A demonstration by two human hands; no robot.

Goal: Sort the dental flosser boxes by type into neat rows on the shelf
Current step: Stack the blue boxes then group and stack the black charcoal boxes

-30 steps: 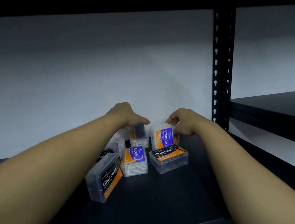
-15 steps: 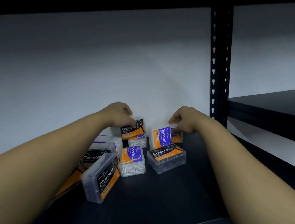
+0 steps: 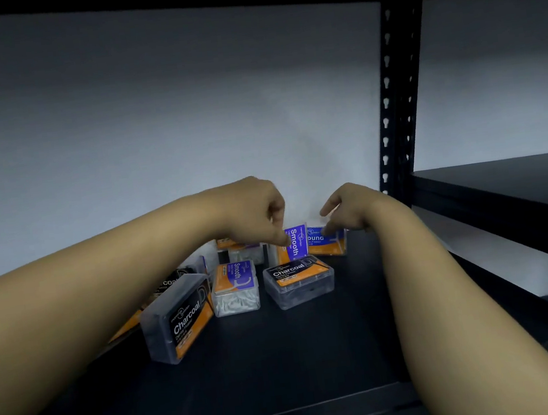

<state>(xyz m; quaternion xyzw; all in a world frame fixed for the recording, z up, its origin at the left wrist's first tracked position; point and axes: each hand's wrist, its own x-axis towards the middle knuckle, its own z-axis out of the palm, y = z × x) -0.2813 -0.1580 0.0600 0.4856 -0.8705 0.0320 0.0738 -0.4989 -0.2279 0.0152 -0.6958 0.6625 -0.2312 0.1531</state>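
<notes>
From the head camera, both bare arms reach in over a dark shelf [image 3: 286, 371] toward a loose cluster of clear dental flosser boxes near the pale back wall [image 3: 151, 119].

The landmark here is the flat Charcoal box [image 3: 298, 282] lying label-up in the middle of the cluster. Just behind it an upright Smooth box [image 3: 295, 243] stands on end, its blue and orange label facing forward. The left hand [image 3: 255, 211] hangs above and left of that upright box, fingers curled downward, with a fingertip touching the box's upper left edge; whether it truly pinches the box I cannot tell. Behind and right of the flat Charcoal box sits a blue-labelled box [image 3: 326, 240] with only part of its wording readable. The right hand [image 3: 346, 207] is over it, fingers bent loosely down and touching its top; the grip is not clear.

Just left of the flat Charcoal box lies a second Smooth box [image 3: 236, 288], label up. Further left a tilted Charcoal box [image 3: 178, 322] leans on edge, with more boxes partly hidden behind the left forearm. A black perforated upright [image 3: 394, 99] stands to the right, behind the landmark.
</notes>
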